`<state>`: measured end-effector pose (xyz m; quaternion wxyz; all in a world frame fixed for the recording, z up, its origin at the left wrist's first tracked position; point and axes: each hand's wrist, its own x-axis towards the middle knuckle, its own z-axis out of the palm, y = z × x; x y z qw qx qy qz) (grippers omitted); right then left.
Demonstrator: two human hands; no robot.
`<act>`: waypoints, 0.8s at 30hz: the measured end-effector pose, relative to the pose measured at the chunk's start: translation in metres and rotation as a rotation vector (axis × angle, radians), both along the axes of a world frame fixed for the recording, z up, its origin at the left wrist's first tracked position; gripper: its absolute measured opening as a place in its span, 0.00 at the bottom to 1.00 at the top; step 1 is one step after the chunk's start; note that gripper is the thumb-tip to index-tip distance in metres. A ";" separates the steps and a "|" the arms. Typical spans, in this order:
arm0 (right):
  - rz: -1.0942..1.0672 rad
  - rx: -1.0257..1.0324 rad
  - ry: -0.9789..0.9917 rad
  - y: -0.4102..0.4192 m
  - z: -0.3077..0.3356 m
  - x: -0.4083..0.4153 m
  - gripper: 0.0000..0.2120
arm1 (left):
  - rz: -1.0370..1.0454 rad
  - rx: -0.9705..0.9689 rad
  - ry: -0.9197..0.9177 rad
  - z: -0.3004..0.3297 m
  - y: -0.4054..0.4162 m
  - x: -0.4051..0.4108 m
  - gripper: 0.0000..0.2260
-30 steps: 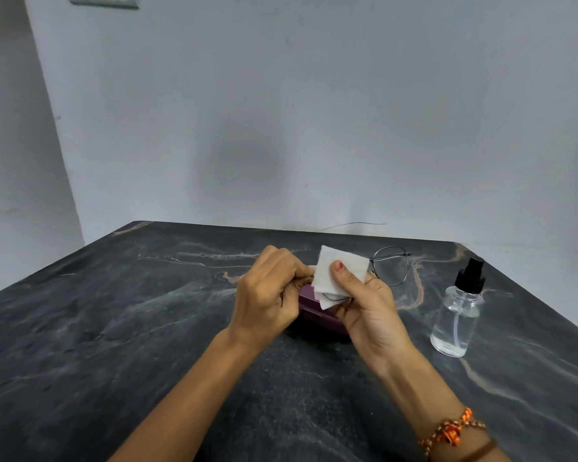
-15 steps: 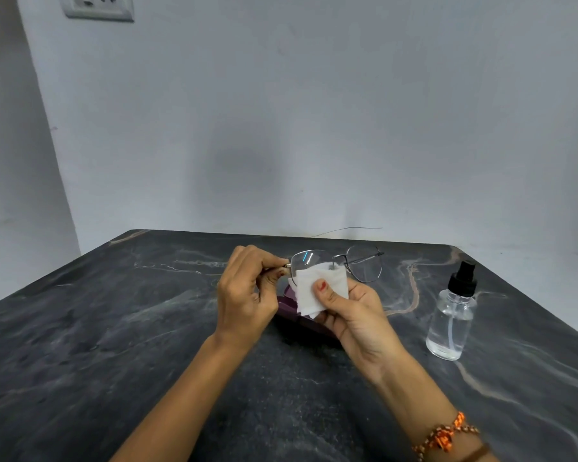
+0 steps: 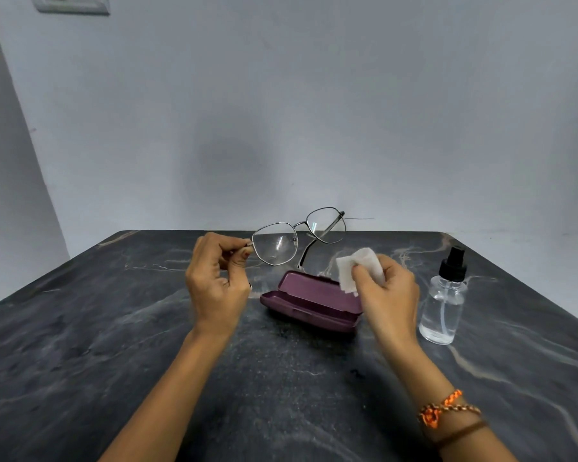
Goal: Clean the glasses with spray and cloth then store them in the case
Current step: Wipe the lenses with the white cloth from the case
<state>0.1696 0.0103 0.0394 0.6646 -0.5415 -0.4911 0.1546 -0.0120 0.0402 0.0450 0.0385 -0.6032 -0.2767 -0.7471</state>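
Left hand point(image 3: 216, 288) fingers pinching glasses point(image 3: 276, 243) by the frame edge, right hand point(image 3: 386, 295) fingers closed on white cloth point(image 3: 359, 266), open purple case point(image 3: 309, 300) holding nothing visible, spray bottle point(image 3: 442, 305) part-filled with clear liquid, dark counter point(image 3: 80, 328)

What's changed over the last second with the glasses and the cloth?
The cloth has come off the lens: the right hand drew it away rightward. The left hand lifted the glasses clear above the open case. Both grips are unchanged; the spray bottle stays put.
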 end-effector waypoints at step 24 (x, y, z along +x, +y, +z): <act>-0.139 -0.731 -0.769 0.001 0.001 0.032 0.22 | 0.036 -0.010 0.080 -0.004 0.001 0.002 0.01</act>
